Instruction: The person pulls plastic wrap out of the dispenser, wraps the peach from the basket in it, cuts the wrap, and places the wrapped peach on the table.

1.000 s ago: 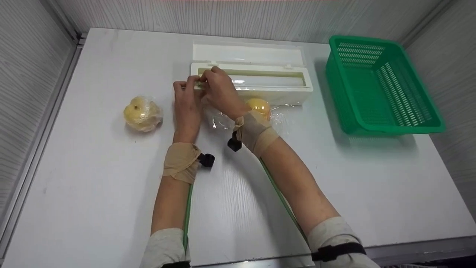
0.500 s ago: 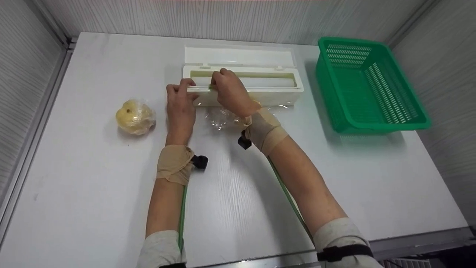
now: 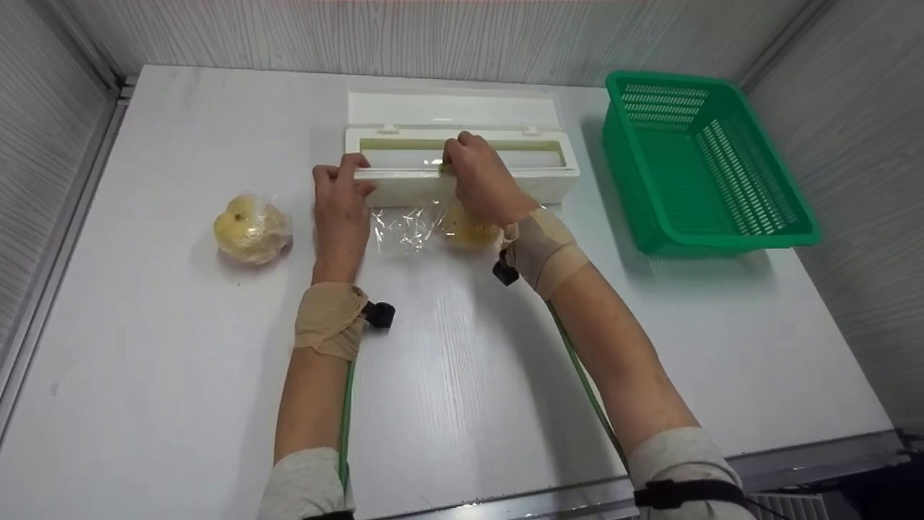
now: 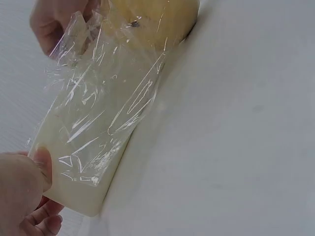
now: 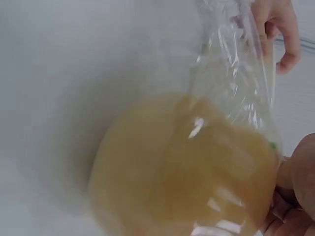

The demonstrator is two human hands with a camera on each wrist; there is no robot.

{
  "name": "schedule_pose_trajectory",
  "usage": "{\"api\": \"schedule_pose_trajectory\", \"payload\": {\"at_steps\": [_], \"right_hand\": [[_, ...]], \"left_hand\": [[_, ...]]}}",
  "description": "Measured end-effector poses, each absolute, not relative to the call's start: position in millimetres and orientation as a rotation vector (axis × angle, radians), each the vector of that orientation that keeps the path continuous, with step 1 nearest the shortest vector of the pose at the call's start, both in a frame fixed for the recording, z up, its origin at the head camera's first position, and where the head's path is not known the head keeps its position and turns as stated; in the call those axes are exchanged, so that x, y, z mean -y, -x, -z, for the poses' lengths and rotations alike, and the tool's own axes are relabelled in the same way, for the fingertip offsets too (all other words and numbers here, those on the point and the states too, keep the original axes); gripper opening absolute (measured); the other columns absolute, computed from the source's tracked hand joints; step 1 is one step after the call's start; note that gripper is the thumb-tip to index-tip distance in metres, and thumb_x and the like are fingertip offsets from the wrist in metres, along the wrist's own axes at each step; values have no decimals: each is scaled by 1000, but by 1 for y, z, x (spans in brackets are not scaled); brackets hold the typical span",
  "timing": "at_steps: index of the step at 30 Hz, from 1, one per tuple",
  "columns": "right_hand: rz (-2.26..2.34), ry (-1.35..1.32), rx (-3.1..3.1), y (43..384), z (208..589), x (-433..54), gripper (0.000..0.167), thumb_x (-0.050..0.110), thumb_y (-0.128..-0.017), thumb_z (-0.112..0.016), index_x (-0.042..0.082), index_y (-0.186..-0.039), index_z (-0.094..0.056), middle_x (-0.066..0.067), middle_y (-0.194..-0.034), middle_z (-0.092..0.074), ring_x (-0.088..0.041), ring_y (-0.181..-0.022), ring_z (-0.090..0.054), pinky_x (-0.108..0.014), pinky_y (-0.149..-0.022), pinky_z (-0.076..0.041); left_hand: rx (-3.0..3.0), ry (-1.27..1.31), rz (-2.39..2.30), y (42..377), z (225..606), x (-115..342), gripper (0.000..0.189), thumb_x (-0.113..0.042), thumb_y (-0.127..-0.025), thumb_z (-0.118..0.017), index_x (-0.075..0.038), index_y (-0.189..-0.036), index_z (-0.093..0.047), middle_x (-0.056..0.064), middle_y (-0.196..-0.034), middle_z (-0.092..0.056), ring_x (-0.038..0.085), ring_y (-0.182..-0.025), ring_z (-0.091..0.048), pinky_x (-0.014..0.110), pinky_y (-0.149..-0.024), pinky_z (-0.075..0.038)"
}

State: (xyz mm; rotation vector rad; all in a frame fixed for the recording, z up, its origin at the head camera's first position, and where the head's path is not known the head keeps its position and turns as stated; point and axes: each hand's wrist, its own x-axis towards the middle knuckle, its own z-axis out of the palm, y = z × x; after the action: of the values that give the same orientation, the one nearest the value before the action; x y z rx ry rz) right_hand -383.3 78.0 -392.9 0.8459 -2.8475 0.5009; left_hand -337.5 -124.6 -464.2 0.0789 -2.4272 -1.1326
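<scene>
A long white cling film box (image 3: 404,191) lies with its lid back and a roll (image 3: 404,158) inside. My left hand (image 3: 341,217) grips the box's left end, thumb on the front wall and fingers over the top. Around the middle of the front rail, my right hand (image 3: 482,180) pinches a small green slide cutter (image 3: 442,168), mostly covered by the fingers. Crinkled clear film (image 4: 98,118) hangs down the box front and drapes over a round yellow fruit (image 5: 177,167) under my right wrist. Another yellow fruit (image 3: 249,230), wrapped in film, sits left of my left hand.
On the right of the white table (image 3: 166,375) stands a green perforated plastic basket (image 3: 711,242). The box's lid (image 3: 455,108) lies back toward the rear wall (image 3: 361,36).
My right hand has slid rightward along the box's front rail with the slide cutter, exposing more film and the fruit below. My left hand stays at the box's left end. The head view has shifted slightly.
</scene>
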Motion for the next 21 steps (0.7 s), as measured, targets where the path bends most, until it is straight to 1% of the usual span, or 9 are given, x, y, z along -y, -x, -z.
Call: {"api": "schedule_pose_trajectory", "payload": {"at_steps": [3, 7, 10, 14, 17, 21], "right_hand": [[-488, -837, 2832, 384, 392, -96, 9, 2, -96, -58, -3, -102, -63, -18, -101, -61, -32, -95, -58, -39, -89, -50], [-497, -833, 2827, 385, 392, -117, 9, 1, -95, -59, -4, -101, -63, -19, -101, -60, -34, -96, -58, -40, -90, -50], [-488, -843, 2809, 385, 396, -131, 8, 2, -95, -59, -4, -101, -62, -20, -100, -59, -35, -96, -58, -41, -90, -50], [-476, -804, 2780, 386, 400, -157, 7, -2, -96, -57, -3, -102, -61, -20, -100, -54, -35, -96, -56, -44, -90, -49], [-479, -735, 2774, 386, 401, -174, 6, 0, -97, -57, -1, -102, -60, -20, -100, -51, -35, -95, -53, -45, -89, -49], [-509, -666, 2755, 387, 405, -191, 7, 6, -97, -59, 2, -102, -62, -19, -99, -51, -35, -94, -52, -45, -85, -48]], "left_hand": [[2431, -81, 1127, 338, 464, 125, 25, -26, -97, -57, -18, -120, -54, 15, -113, -44, 27, -94, -61, 33, -76, -56], [2449, -72, 1117, 339, 465, 122, 24, -22, -98, -58, -19, -122, -54, 16, -114, -44, 26, -93, -59, 33, -74, -56], [2471, -73, 1121, 339, 467, 121, 25, -23, -98, -57, -19, -123, -53, 16, -115, -44, 27, -94, -58, 34, -75, -56], [2472, -78, 1129, 339, 466, 121, 26, -25, -98, -56, -20, -123, -54, 15, -114, -43, 28, -95, -57, 37, -77, -56], [2449, -68, 1122, 339, 465, 123, 24, -23, -99, -56, -19, -122, -55, 16, -113, -43, 27, -97, -56, 36, -76, -55], [2434, -51, 1108, 338, 466, 123, 23, -23, -99, -56, -18, -121, -55, 16, -112, -43, 27, -98, -54, 36, -76, -54]]}}
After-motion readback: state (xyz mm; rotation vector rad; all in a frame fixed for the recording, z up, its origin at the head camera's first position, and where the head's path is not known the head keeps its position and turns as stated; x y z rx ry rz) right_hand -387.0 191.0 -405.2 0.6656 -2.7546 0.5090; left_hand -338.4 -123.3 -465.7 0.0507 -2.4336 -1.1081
